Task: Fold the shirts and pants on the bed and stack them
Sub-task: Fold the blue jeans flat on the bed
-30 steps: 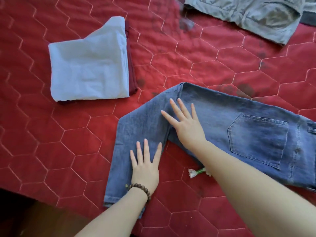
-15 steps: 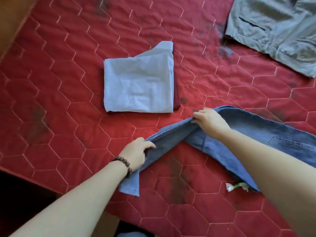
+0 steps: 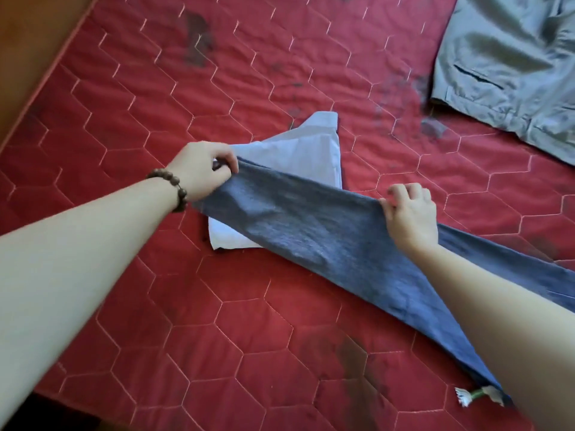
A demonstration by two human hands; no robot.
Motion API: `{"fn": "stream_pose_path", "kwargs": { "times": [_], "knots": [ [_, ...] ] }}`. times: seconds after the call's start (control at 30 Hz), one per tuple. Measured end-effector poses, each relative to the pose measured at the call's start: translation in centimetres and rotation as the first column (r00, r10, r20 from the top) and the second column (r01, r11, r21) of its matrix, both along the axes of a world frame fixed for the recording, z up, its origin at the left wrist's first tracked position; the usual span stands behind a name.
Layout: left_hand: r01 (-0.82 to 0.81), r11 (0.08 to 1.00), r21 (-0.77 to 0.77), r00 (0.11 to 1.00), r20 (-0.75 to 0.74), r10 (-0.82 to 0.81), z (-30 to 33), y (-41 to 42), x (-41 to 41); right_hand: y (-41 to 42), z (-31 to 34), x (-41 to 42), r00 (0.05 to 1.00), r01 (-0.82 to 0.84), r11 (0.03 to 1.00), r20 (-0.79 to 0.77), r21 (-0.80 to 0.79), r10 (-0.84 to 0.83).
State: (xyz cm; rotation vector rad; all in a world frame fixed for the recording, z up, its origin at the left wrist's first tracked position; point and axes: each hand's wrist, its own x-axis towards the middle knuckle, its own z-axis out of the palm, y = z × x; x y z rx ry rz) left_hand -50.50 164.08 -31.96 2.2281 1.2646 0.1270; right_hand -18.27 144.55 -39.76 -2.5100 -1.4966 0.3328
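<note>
Now the jeans (image 3: 326, 241) are off the bed (image 3: 249, 88): a second ago my palms lay flat on them, and now my left hand (image 3: 202, 169) and right hand (image 3: 410, 213) each pinch the leg's edge, holding it stretched above the folded white shirt (image 3: 311, 157). I judge the leg is ready to fold over toward the waistband. Grey pants (image 3: 513, 57) wait unfolded.

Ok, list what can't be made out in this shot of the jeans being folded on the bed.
All in the head view:
- Jeans: the waist end runs off the right edge and under the right forearm.
- Folded white shirt: its middle is covered by the lifted jeans leg; the dark garment beneath shows only as a sliver.
- Grey pants: cut off by the top and right edges.
- Left hand and right hand: fingertips are curled into the denim.
</note>
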Motion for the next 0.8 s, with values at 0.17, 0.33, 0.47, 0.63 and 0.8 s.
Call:
{"fn": "stream_pose_path", "kwargs": {
  "times": [0.17, 0.33, 0.47, 0.63, 0.8],
  "knots": [
    [-0.402, 0.889, -0.221, 0.903, 0.067, 0.425, -4.3, 2.0, 1.3, -0.1, -1.1, -4.5, 0.977, -0.213, 0.964, 0.065, 0.16, 0.205],
    [-0.44, 0.835, -0.331, 0.898, -0.148, 0.415, -6.9, 0.4, -0.2, 0.4, -3.9, -9.1, 0.896, -0.442, 0.876, -0.05, -0.192, 0.441],
    [-0.335, 0.906, -0.259, 0.942, -0.056, 0.332, -5.8, 0.2, -0.3, 1.1, -5.1, -11.0, 0.925, -0.363, 0.835, -0.05, -0.413, 0.378],
    [-0.276, 0.9, -0.337, 0.944, 0.082, 0.321, -1.6, -0.3, 2.4, 2.8, 0.2, -14.0, 0.888, -0.398, 0.88, -0.348, -0.258, 0.299],
    [-0.102, 0.835, -0.54, 0.908, 0.293, 0.3, 4.6, -4.0, 7.2, 4.4, 7.8, -18.7, 0.593, 0.107, 0.978, -0.801, 0.178, 0.081]
  ]
}}
